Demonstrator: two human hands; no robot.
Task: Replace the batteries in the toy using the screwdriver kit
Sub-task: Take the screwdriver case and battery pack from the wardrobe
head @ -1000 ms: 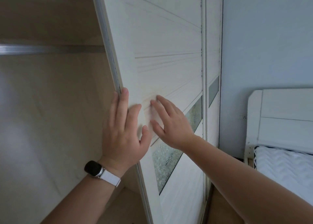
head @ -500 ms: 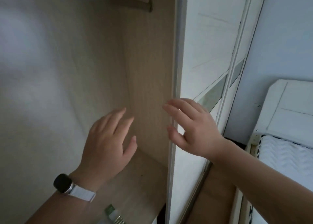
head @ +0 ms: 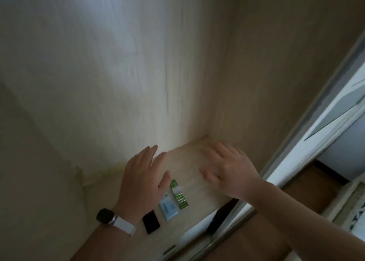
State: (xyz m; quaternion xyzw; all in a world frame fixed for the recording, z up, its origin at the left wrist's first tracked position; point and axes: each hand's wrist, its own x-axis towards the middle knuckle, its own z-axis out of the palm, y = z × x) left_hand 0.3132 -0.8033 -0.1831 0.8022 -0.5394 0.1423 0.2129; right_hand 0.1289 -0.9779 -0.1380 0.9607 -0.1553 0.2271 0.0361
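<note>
Looking into a wardrobe here, and most of what you see is its pale wood-grain back panel point(head: 98, 73), which fills the whole upper left of the frame. The darker side panel point(head: 256, 73) takes up the upper right. Below where they meet, a light wooden shelf point(head: 183, 162) runs down to the bottom centre. A white sliding door point(head: 292, 162) cuts diagonally across the right edge, with a bit of brown floor point(head: 316, 181) behind it.

Both arms come up from the bottom. The left hand point(head: 142, 175) is over the shelf just left of centre, palm down and fingers spread. Its grip is fully slack, nothing in it. The right hand point(head: 231, 170) is the same a bit to the right, fingers splayed and blurry, holding nothing. Can't tell whether either one is actually touching the shelf or just above it.

There's a dark watch point(head: 105, 215) on a white strap on the left wrist, bottom left of centre.

The small stuff is on the shelf in the lower centre, lined up near the front edge. A white and blue box point(head: 168, 206) lies flat. Right next to it on the right is a green pack of batteries point(head: 178, 194), with its far end just beside the left thumb. A small flat black thing point(head: 151, 222) sits to the left of the box, close to the wrist. It's too dim to say what that one is.
</note>
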